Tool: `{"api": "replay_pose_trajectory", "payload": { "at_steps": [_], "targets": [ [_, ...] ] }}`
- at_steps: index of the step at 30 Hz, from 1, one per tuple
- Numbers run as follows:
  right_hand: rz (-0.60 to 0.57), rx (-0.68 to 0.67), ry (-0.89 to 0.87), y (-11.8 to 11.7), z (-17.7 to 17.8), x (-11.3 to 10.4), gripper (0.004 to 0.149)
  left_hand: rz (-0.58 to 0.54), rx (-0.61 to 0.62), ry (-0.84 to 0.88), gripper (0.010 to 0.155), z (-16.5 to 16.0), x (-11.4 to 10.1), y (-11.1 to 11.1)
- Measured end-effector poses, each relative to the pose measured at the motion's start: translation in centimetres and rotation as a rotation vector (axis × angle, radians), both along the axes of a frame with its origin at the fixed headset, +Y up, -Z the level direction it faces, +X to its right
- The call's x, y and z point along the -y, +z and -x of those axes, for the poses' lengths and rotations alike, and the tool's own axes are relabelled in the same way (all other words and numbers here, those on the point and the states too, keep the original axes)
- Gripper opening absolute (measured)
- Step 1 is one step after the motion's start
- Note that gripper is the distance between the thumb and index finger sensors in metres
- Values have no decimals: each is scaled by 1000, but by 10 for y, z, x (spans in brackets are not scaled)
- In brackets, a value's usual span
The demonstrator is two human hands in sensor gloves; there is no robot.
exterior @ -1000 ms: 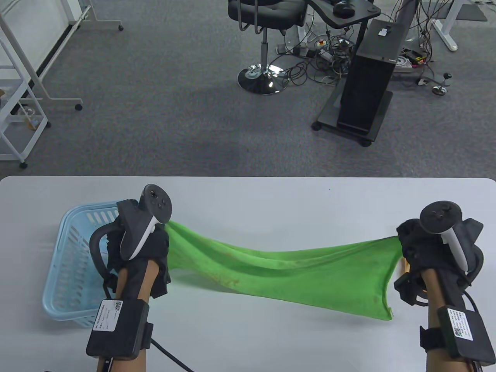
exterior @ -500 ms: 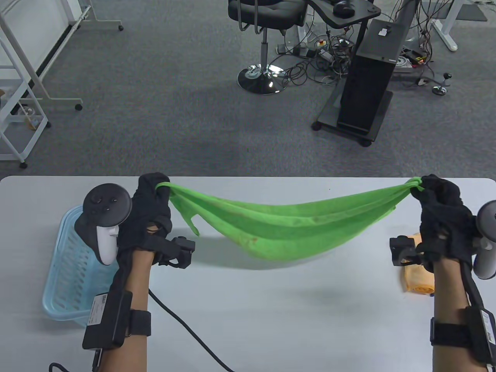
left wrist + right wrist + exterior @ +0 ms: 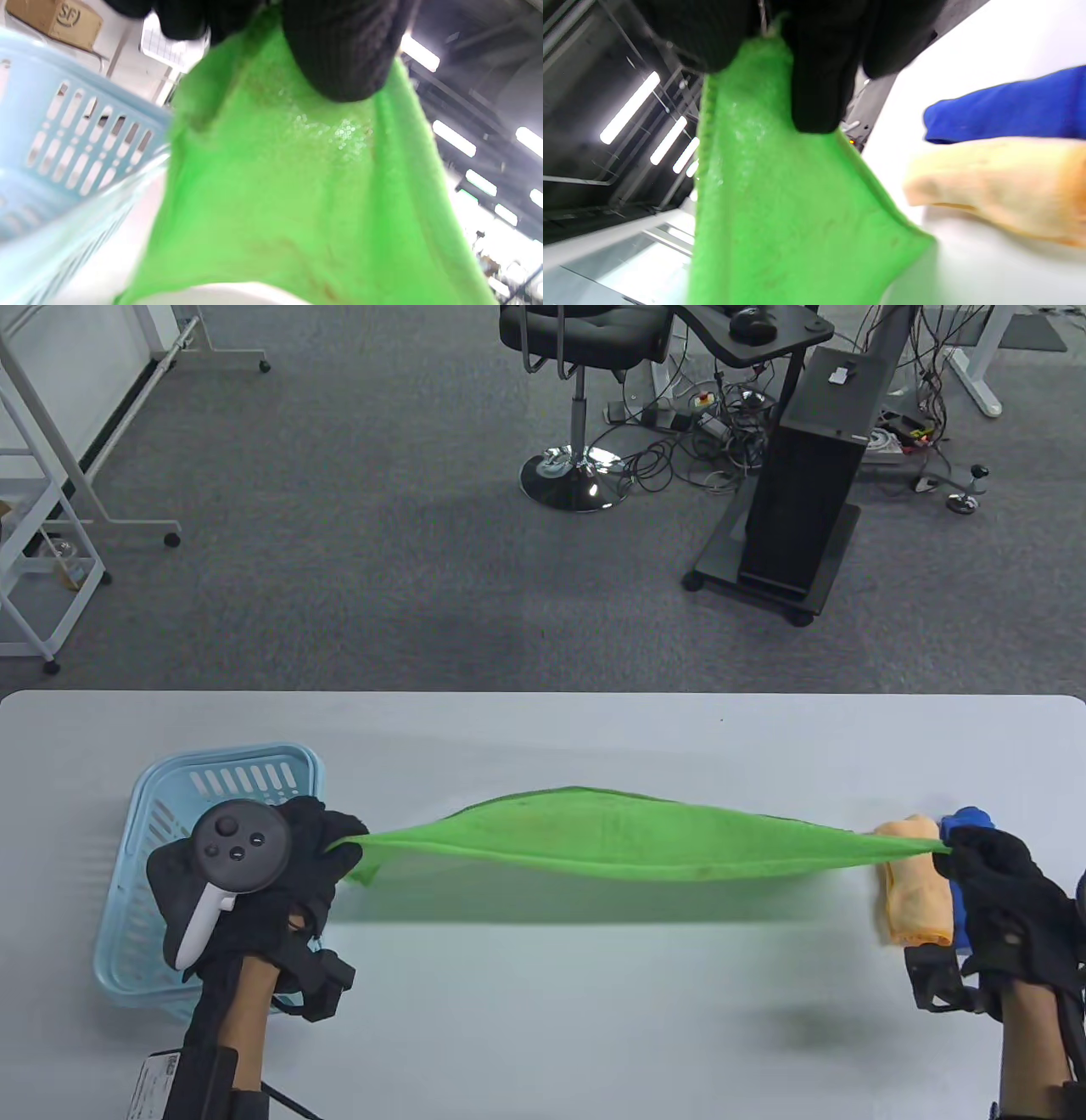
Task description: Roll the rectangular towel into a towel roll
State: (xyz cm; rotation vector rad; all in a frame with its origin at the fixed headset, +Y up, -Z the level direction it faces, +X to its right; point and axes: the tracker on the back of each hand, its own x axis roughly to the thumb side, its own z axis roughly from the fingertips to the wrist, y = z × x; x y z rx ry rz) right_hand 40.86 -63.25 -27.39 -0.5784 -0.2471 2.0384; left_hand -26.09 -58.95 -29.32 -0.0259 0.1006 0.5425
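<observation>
Green towel (image 3: 611,836): stretched out sideways between the two hands, left to right across the middle of the table, held off the surface with its shadow lying on the tabletop just nearer than it. It bulges widest in the middle and narrows to a gathered point at each end.
Left hand (image 3: 293,857): at the left end of the towel, gloved fingers (image 3: 339,55) curled and pinching the bunched corner; the wrist view shows the green cloth fanning out from under the fingertips. A tracker (image 3: 225,865) sits on the back of the hand.
Right hand (image 3: 1005,891): at the right end, well apart from the left, fingers (image 3: 814,76) clamped on the other gathered corner of the towel.
Basket (image 3: 161,814): light blue, slotted plastic, at the left of the table, partly under the left hand and forearm; the towel's left end is just beside its right rim.
Orange towel roll (image 3: 912,886): lies on the table at the right, just left of the right hand, beneath the taut right end of the green towel.
Blue towel roll (image 3: 967,823): just right of the orange one, mostly hidden by the right hand.
Table (image 3: 543,1035): pale grey top, rounded far corners.
Room beyond: grey carpet, a black swivel chair (image 3: 581,330), a black stand on castors (image 3: 802,492) and a tangle of cables at the far side.
</observation>
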Motion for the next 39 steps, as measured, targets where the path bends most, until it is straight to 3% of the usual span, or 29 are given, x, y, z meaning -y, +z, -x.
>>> {"api": "replay_pose_trajectory", "payload": {
  "at_steps": [8, 11, 17, 22, 27, 32, 36, 39],
  "targets": [
    [103, -43, 220, -10, 4, 11, 44, 162, 41, -465, 43, -37, 30, -14],
    [162, -24, 303, -22, 5, 16, 45, 151, 31, -596, 44, -52, 32, -26],
    [318, -8, 386, -52, 0, 24, 45, 189, -65, -666, 43, -67, 32, -52],
    [381, 46, 423, -73, -1, 29, 45, 138, -155, -703, 45, -69, 26, -77],
    [429, 41, 434, -83, 12, 30, 67, 297, -177, -684, 61, -66, 27, -93],
    [424, 31, 486, -81, 20, 19, 69, 299, -161, -742, 69, -66, 13, -89],
    [383, -7, 537, -81, 42, 5, 68, 161, -60, -725, 64, -89, 6, -74],
    [360, -99, 531, -87, 75, 2, 66, 77, 37, -680, 60, -123, 15, -61]
  ]
}}
